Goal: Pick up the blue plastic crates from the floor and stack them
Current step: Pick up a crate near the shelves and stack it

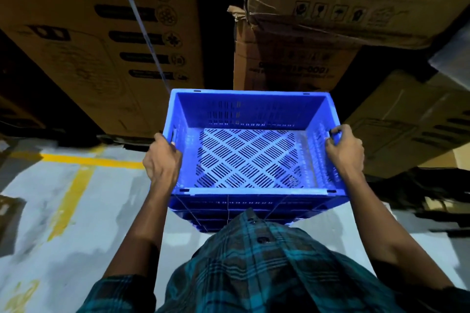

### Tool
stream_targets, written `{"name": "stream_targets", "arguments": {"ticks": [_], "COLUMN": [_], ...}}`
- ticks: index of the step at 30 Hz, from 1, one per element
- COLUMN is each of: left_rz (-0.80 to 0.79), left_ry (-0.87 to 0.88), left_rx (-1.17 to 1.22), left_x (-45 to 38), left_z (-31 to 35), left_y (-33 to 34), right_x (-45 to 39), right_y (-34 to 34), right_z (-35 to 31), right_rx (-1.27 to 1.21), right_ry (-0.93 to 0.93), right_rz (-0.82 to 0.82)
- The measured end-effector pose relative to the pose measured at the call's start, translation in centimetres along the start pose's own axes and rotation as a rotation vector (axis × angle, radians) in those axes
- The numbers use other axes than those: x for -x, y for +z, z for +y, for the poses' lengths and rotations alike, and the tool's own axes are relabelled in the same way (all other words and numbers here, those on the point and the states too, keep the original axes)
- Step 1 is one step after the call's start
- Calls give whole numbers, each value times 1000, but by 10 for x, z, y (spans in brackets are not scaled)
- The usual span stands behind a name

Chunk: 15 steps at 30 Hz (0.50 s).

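Atop stacked blue crates (pixel 256 207): one empty blue slotted plastic crate (pixel 250 140), left hand (pixel 162 160) and right hand (pixel 344 150) closed around its side handles.

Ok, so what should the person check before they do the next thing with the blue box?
1. Left hand gripping the top blue crate at its side handle: ok.
2. Right hand gripping the opposite side: ok.
3. Crate empty: ok, only the slotted bottom shows.
4. Crate level: ok, roughly.
5. Lined up with the crates underneath: cannot tell, mostly hidden.
6. Fully seated on the stack: cannot tell.
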<state>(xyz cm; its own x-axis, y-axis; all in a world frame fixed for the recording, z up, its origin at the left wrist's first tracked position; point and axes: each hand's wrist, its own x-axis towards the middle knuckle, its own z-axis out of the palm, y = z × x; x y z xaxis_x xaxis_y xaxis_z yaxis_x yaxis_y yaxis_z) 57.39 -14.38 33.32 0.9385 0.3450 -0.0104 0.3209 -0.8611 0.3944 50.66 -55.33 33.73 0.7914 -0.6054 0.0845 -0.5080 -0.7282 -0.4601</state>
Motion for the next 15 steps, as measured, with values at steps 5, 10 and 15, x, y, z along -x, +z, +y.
{"name": "stream_targets", "arguments": {"ticks": [5,10,15], "left_rz": [-41,-22,-32], "left_ry": [13,17,33], "left_rx": [-47,-10,-2], "left_x": [0,5,12], "left_z": [10,2,-4], "left_y": [-2,-1,-1], "right_x": [-2,14,40], "right_y": [-1,-7,-13], "right_z": [-10,-11,2], "right_rx": [52,109,78], "right_ry": [-9,-7,35], "right_rz": [4,-22,-23]}}
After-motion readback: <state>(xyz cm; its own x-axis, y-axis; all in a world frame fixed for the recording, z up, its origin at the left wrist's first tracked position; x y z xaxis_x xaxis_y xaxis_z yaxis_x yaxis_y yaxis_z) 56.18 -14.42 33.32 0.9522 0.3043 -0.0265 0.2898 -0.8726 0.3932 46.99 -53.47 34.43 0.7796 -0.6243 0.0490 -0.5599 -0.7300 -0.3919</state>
